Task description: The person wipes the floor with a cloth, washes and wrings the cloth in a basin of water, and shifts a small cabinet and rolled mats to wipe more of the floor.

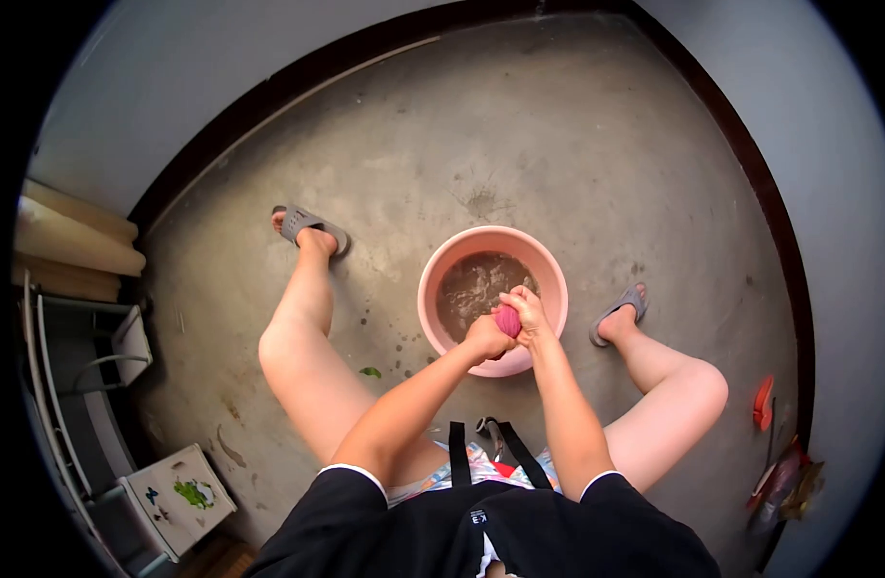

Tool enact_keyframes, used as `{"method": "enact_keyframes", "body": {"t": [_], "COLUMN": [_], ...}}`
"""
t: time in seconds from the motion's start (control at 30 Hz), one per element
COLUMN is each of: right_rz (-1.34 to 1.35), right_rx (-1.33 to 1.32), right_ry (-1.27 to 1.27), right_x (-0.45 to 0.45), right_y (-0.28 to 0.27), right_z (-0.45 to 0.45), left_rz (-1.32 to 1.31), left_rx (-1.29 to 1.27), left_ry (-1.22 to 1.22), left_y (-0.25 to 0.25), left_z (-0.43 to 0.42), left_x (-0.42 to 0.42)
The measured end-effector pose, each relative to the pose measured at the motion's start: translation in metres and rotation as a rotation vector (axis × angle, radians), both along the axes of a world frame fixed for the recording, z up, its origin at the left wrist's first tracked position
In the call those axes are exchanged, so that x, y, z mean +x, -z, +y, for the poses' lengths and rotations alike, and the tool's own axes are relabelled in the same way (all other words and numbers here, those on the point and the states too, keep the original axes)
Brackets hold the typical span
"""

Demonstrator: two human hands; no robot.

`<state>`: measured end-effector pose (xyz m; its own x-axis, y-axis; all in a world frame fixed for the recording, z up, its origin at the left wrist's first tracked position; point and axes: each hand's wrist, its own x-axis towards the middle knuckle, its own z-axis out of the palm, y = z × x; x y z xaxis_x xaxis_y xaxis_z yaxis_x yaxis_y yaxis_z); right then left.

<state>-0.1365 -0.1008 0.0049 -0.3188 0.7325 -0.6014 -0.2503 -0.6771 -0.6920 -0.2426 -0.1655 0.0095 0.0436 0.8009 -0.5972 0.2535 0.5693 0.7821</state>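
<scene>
A pink plastic basin (428,306) sits on the floor between my feet, partly filled with murky brownish water (467,289). Over its near side, both hands grip a bunched, magenta-pink cloth (506,321) whose surface looks ridged and twisted. My left hand (489,340) is closed around its lower left end. Wrapped about the right side is my right hand (527,313), close against the left one. Much of the cloth is hidden inside my fingers.
Grey slippers (310,227) are on my feet, either side of the basin. A small green leaf (370,372) and wet spots mark the concrete floor. At left stand a metal-framed rack (86,385) and a pale chair-like panel (178,496). A red object (763,403) and bags (784,486) lie right.
</scene>
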Motion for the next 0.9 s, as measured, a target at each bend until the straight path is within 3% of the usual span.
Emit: {"method": "enact_keyframes", "body": {"t": [0.03, 0.07, 0.1, 0.17, 0.3, 0.37, 0.4, 0.47, 0.5, 0.53, 0.57, 0.6, 0.67, 0.73, 0.77, 0.8, 0.87, 0.9], "right_rz": [-0.062, -0.212, -0.271, -0.411, -0.231, 0.089, 0.088, -0.135, -0.414, -0.641, -1.060, -1.314, -1.480, -1.475, -1.333, -1.345, -0.230, -0.235], "right_rx": [0.047, 0.205, 0.231, 0.226, 0.003, -0.304, -0.305, -0.084, 0.156, 0.362, 0.441, 0.474, 0.447, 0.155, 0.016, 0.012, -0.401, -0.401], "right_ry": [0.079, 0.136, 0.212, 0.344, 0.467, 0.524, 0.533, 0.478, 0.427, 0.398, 0.349, 0.383, 0.471, 0.636, 0.702, 0.702, 0.804, 0.802], "right_x": [-0.012, -0.017, -0.027, -0.047, -0.056, -0.056, -0.053, -0.040, -0.025, -0.008, 0.007, 0.016, 0.028, 0.039, 0.043, 0.043, 0.030, 0.023], "right_y": [-0.006, 0.030, 0.022, 0.017, 0.006, -0.006, -0.005, 0.014, 0.068, 0.075, 0.078, 0.068, 0.076, 0.103, 0.134, 0.132, 0.120, 0.119], "right_z": [-0.009, -0.008, -0.015, -0.022, -0.025, -0.028, -0.029, -0.037, -0.036, -0.046, -0.055, -0.066, -0.080, -0.088, -0.091, -0.095, -0.104, -0.108], "left_rz": [0.025, 0.279, 0.531, 0.644, 0.774, 0.786, 0.781, 0.857, 0.859, 0.853, 0.818, 0.780, 0.729, 0.719, 0.722, 0.712, 0.682, 0.658], "left_rx": [0.012, 0.103, 0.195, 0.286, 0.487, 0.598, 0.601, 0.516, 0.403, 0.400, 0.305, 0.206, 0.139, 0.169, 0.177, 0.172, 0.172, 0.196], "left_ry": [0.014, 0.066, 0.117, 0.162, 0.310, 0.311, 0.319, 0.199, 0.194, 0.196, 0.146, 0.099, 0.085, 0.077, 0.107, 0.111, 0.093, 0.074], "left_y": [-0.013, -0.033, -0.045, -0.046, -0.049, -0.055, -0.054, -0.050, -0.048, -0.049, -0.052, -0.052, -0.046, -0.050, -0.051, -0.052, -0.056, -0.059], "left_z": [-0.005, -0.011, -0.015, -0.020, -0.022, -0.024, -0.023, -0.020, -0.017, -0.015, -0.013, -0.011, -0.005, 0.000, 0.001, 0.003, 0.004, 0.003], "left_x": [-0.004, -0.008, -0.013, -0.022, -0.045, -0.049, -0.051, -0.057, -0.063, -0.068, -0.074, -0.080, -0.090, -0.096, -0.099, -0.100, -0.103, -0.104]}}
